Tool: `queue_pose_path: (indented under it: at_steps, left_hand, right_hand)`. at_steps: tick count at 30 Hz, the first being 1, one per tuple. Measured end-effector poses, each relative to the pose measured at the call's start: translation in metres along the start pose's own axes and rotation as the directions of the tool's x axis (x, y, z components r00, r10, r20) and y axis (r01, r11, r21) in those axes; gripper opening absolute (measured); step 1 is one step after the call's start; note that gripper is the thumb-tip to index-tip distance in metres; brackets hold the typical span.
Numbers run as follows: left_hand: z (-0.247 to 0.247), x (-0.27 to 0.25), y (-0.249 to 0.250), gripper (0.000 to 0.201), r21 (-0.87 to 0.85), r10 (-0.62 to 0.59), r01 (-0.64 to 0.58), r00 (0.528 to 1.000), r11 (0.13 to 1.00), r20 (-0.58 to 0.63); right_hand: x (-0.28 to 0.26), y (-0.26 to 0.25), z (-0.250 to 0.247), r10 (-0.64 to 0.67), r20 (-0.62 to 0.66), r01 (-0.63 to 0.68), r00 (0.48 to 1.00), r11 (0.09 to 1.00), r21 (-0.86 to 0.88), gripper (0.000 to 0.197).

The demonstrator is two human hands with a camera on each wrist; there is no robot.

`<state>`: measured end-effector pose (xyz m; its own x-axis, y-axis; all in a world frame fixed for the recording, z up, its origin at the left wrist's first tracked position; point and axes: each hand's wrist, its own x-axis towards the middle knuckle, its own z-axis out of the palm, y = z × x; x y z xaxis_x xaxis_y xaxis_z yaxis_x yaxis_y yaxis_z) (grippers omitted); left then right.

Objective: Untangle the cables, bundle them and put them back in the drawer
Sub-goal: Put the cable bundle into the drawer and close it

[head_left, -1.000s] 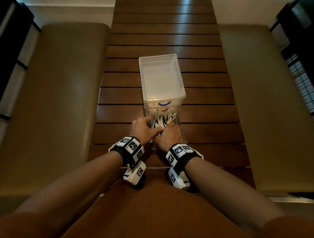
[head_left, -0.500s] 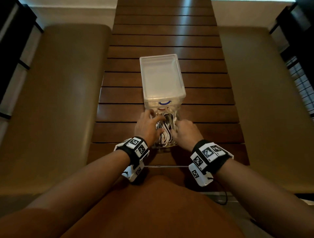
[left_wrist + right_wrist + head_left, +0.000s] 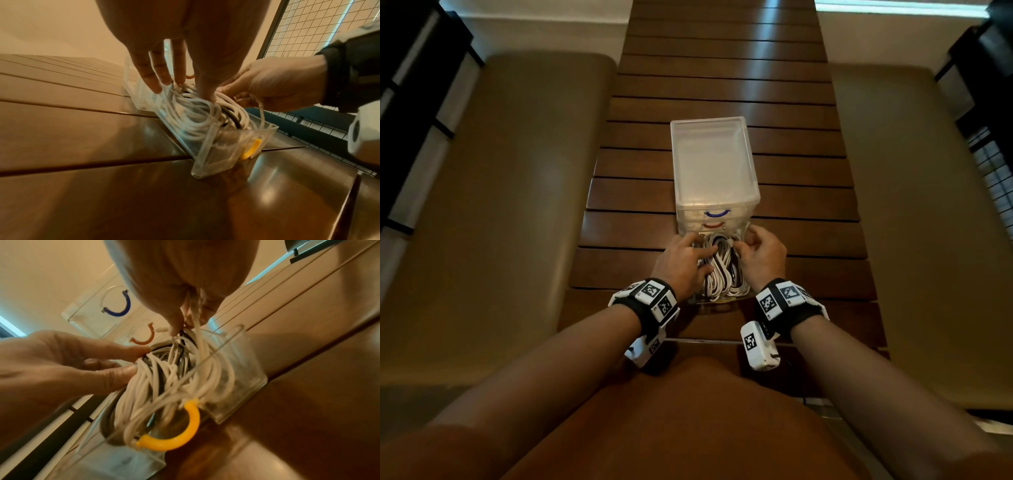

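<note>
Shift: spreading apart from a second ago's tight huddle, baring tangled white and dark cables (image 3: 720,270) lying in the yellow-handled clear plastic drawer (image 3: 216,155) on the slatted brown wooden desk (image 3: 722,85). Pressing them with the straight-fingered left hand (image 3: 681,263); pinching one white strand with the right hand (image 3: 760,257). Probably beginning the untangling.

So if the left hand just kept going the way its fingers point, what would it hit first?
Most likely the cables: the left hand already has straight fingers pointing down into the open drawer, with fingertips at the pile. Beneath that comes the drawer's floor, though depth is unclear.
</note>
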<state>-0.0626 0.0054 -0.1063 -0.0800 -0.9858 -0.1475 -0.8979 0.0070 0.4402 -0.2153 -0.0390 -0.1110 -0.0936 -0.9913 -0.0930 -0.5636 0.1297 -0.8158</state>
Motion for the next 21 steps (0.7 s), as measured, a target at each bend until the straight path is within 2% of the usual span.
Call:
queue_pose_path:
  at_steps: [4,8,11,15,21]
  left_hand:
    - [-0.003,-0.001,0.002,0.048,0.013,0.038,-0.038,0.999,0.999,0.019]
    - [-0.005,0.004,0.009,0.069,0.142,0.076,-0.086,0.994,0.986,0.075]
    - [-0.005,0.009,0.015,0.067,0.240,0.099,-0.134,0.984,0.961,0.151]
    - [-0.009,0.019,0.020,0.072,0.257,0.098,-0.167,0.960,0.952,0.261]
    - [-0.009,0.015,0.025,0.072,0.267,0.089,-0.165,0.957,0.950,0.275]
  right_hand:
    - [-0.003,0.008,0.003,-0.068,-0.037,0.063,0.997,0.991,-0.119,0.013]
    - [-0.007,0.006,0.005,-0.135,-0.018,0.127,0.991,0.964,-0.234,0.015]
    - [-0.009,0.002,0.003,-0.171,0.081,0.189,0.982,0.898,-0.397,0.021]
    - [-0.013,-0.006,-0.002,-0.168,0.311,0.327,0.935,0.748,-0.577,0.025]
    - [-0.015,-0.007,-0.007,-0.152,0.408,0.394,0.900,0.683,-0.615,0.031]
